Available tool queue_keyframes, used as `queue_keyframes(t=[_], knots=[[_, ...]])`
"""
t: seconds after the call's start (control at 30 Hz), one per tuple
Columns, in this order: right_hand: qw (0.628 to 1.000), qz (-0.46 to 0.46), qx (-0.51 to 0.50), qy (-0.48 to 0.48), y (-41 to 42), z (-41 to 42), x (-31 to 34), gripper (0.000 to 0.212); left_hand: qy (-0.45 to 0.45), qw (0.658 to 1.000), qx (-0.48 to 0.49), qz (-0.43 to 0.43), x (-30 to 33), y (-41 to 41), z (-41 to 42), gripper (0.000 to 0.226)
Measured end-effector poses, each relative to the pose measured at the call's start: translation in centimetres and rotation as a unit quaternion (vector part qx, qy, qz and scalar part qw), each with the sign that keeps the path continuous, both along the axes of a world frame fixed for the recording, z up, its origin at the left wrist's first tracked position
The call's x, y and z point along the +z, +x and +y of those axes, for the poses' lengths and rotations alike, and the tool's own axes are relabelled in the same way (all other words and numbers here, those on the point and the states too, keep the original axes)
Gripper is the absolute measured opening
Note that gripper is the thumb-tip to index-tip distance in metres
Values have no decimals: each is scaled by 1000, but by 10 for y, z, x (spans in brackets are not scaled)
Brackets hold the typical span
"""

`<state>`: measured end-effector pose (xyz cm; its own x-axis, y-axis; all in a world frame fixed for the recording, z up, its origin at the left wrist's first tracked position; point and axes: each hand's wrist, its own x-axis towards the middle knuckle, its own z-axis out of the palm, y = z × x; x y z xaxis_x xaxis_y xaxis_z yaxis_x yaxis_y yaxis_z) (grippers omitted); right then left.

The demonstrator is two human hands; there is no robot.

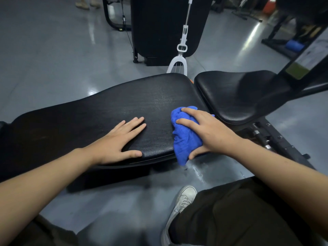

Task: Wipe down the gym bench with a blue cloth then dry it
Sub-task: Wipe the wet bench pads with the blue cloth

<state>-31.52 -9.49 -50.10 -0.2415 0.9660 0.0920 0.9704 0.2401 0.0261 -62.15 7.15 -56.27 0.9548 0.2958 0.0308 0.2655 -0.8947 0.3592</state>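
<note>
The black padded gym bench (106, 110) runs across the middle of the view, its long back pad on the left and its seat pad (236, 96) on the right. My right hand (207, 132) grips a bunched blue cloth (186, 141) at the near right corner of the long pad, with the cloth hanging over the front edge. My left hand (122, 139) lies flat on the pad to the left of the cloth, fingers spread and thumb over the front edge. A damp sheen shows on the pad above the cloth.
A white mop handle (182, 48) leans behind the bench in front of a black upright pad (159, 23). The bench's metal frame (266, 137) sits at right. My knee and white shoe (184, 197) are on the grey floor below. Another person's feet (87, 3) stand far left.
</note>
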Motion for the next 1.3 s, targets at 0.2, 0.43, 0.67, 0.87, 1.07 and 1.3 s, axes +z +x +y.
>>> queue_keyframes(t=[0.2, 0.43, 0.67, 0.87, 1.07, 1.3], knots=[[1000, 3, -30, 2, -36, 13, -12, 118, 5, 1000, 4, -6, -2, 0, 0, 88], [989, -83, 112, -52, -1, 18, 9, 116, 3, 1000, 4, -8, -1, -1, -1, 87], [960, -202, 188, -51, 41, 23, 38, 121, 5, 1000, 3, -7, -3, -2, 0, 86], [997, -79, 19, -11, 18, -20, 32, 124, -6, 1000, 0, -11, -1, 0, 1, 86], [929, 175, -315, 79, -41, -60, 7, 88, -15, 1000, -1, -19, 2, -2, 1, 85], [818, 356, -447, 61, -91, -34, 8, 85, -15, 1000, -1, -22, 1, -3, -1, 87]])
